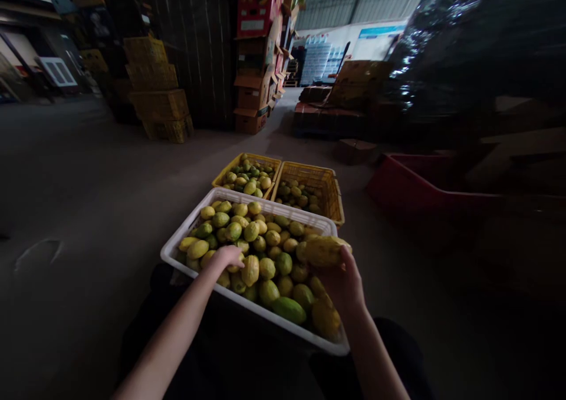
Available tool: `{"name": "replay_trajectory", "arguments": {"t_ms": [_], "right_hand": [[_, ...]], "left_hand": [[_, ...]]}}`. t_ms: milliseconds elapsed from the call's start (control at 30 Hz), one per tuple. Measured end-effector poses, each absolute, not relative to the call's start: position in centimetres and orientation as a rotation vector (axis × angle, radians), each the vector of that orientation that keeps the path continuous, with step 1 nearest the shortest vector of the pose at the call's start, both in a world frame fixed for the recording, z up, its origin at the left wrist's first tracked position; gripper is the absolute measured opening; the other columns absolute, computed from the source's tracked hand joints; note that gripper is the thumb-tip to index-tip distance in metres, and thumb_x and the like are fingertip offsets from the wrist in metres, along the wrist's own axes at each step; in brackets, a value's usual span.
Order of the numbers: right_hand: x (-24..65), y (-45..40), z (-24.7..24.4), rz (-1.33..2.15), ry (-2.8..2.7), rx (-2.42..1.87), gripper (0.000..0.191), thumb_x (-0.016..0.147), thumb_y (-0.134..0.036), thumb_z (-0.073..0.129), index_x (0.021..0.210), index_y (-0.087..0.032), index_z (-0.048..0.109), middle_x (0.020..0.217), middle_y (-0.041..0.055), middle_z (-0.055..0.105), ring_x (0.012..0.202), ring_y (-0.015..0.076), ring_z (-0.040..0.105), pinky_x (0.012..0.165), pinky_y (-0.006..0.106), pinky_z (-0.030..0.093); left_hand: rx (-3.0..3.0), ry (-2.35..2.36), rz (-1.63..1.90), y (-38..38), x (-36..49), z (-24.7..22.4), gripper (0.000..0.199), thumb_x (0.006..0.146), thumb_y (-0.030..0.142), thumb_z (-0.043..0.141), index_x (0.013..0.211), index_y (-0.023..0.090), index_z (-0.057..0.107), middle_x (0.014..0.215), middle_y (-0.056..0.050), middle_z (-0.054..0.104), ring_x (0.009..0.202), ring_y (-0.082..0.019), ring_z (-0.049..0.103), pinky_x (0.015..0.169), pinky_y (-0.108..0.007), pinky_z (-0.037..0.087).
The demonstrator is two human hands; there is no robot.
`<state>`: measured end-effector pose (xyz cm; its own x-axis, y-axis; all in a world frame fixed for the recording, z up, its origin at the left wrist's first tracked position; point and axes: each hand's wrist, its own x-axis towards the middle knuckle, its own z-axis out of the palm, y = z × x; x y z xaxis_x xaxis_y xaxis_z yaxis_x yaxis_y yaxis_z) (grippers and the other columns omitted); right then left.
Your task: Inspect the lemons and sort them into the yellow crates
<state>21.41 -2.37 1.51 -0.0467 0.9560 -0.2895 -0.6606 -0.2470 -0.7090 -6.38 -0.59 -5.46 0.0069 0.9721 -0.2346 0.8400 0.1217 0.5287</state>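
A white crate [269, 316] full of green and yellow fruits stands before me. Over its left half, my left hand [230, 257] reaches down with fingers curled at a yellowish fruit, partly hidden under the hand. Beside those fingers lies a ribbed yellow fruit [250, 270]. At the crate's right side my right hand [347, 279] is wrapped round a large, long yellow fruit [325, 251], held above the others. A smooth green fruit [289, 310] rests near the front edge.
Two yellow crates [338, 202] with more fruits stand just behind the white one. A red tub [398, 182] is at the right. Stacked yellow crates [161, 102] and cardboard boxes [252, 93] rise farther back, with loaded pallets beyond.
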Motion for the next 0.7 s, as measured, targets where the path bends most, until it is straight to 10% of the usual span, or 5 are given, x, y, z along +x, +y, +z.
{"name": "replay_trajectory", "arguments": {"t_ms": [367, 700], "right_hand": [[23.4, -3.0, 2.8, 1.614, -0.312, -0.880, 0.033, 0.070, -0.050, 0.071, 0.087, -0.022, 0.067, 0.080, 0.0038, 0.075, 0.077, 0.0269, 0.072, 0.068, 0.042, 0.062], [24.5, -3.3, 3.7, 1.616, -0.189, -0.765, 0.030, 0.076, -0.049, 0.066, 0.079, -0.020, 0.064, 0.069, 0.0034, 0.073, 0.061, 0.0200, 0.071, 0.056, 0.030, 0.060]], "left_hand": [[1.987, 1.725, -0.366, -1.2, -2.3, -6.9, 0.095, 0.064, 0.026, 0.082, 0.148, 0.019, 0.037, 0.151, -0.019, 0.042, 0.138, -0.037, 0.041, 0.110, -0.045, 0.037], [2.043, 1.744, -0.345, 0.2, 2.2, -9.4, 0.085, 0.068, 0.024, 0.080, 0.143, 0.018, 0.040, 0.135, -0.023, 0.057, 0.130, -0.041, 0.046, 0.105, -0.060, 0.035]]}}
